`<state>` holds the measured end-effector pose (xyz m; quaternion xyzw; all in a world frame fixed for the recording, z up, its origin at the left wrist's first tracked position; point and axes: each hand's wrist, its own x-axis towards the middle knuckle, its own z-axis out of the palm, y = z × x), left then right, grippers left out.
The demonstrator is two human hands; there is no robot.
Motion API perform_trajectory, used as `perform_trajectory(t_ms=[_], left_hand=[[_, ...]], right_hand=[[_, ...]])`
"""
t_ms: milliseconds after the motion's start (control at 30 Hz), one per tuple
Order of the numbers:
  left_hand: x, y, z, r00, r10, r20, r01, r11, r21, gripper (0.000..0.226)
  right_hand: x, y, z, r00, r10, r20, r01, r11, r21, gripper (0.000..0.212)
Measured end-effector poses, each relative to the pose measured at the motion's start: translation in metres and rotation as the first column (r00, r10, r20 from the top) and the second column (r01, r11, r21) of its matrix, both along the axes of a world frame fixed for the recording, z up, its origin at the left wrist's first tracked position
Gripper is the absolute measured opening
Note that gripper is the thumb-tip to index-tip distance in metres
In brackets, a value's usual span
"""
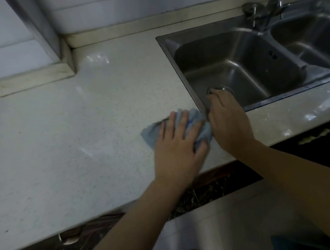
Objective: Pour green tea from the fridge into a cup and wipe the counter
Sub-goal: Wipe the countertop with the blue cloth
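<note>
Head view: left hand (178, 147) spread flat atop cloth (150, 134); right hand (229, 120) relaxed beside it.

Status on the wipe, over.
Left grip flat, pressing blue cloth on counter. Right grip open at sink corner. Nothing blocks the cloth.

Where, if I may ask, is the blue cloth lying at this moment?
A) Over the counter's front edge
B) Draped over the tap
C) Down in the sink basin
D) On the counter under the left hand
D: the blue cloth lies on the counter beside the sink, and the left hand presses on it with straight fingers.
</note>
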<state>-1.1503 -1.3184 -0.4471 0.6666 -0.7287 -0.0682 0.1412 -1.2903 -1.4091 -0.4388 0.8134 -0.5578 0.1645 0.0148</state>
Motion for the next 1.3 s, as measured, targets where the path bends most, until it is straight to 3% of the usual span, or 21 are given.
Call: perform_trajectory(t_ms=[167,233,367,667,867,1000,1100,1200,1233,1300], left_hand=[[0.017,0.006,-0.006,0.983,-0.171,0.06,0.174,0.984,-0.032,0.056],[0.03,0.009,-0.003,0.966,-0.237,0.105,0.24,0.971,-0.014,0.056],[0.048,0.021,0.001,0.954,-0.275,0.12,0.275,0.961,0.017,0.053],[0.126,0.076,0.01,0.984,-0.101,0.145,0.096,0.994,0.046,0.047],[0.2,0.106,0.014,0.989,0.025,0.145,-0.031,0.999,0.038,0.049],[0.249,0.114,0.009,0.984,-0.018,0.179,0.004,0.997,0.077,0.052],[0.285,0.115,0.015,0.972,-0.14,0.187,0.119,0.986,0.121,0.056],[0.319,0.119,0.029,0.984,-0.139,0.115,0.13,0.988,0.082,0.064],[0.326,0.118,0.046,0.988,-0.149,0.048,0.14,0.978,0.155,0.063],[0.339,0.125,0.054,0.989,-0.144,0.026,0.142,0.988,0.052,0.042]], right_hand=[[-0.001,0.001,0.001,0.982,0.183,0.047,-0.185,0.983,0.025,0.045],[0.004,0.003,0.007,0.944,0.32,0.087,-0.323,0.946,0.028,0.045],[0.031,0.002,0.023,0.832,0.554,0.016,-0.554,0.832,0.009,0.04],[0.132,0.036,0.008,0.647,0.762,0.021,-0.75,0.641,-0.162,0.027],[0.223,0.066,0.01,0.745,0.667,0.012,-0.649,0.728,-0.222,0.012],[0.266,0.075,0.014,0.719,0.694,0.036,-0.684,0.716,-0.139,0.011],[0.276,0.08,0.022,0.59,0.807,0.014,-0.806,0.59,-0.039,0.017],[0.282,0.079,0.037,0.457,0.889,-0.024,-0.884,0.457,0.1,0.026],[0.285,0.076,0.041,0.445,0.895,-0.007,-0.886,0.442,0.14,0.026],[0.291,0.072,0.046,0.47,0.881,0.047,-0.866,0.451,0.216,0.029]])
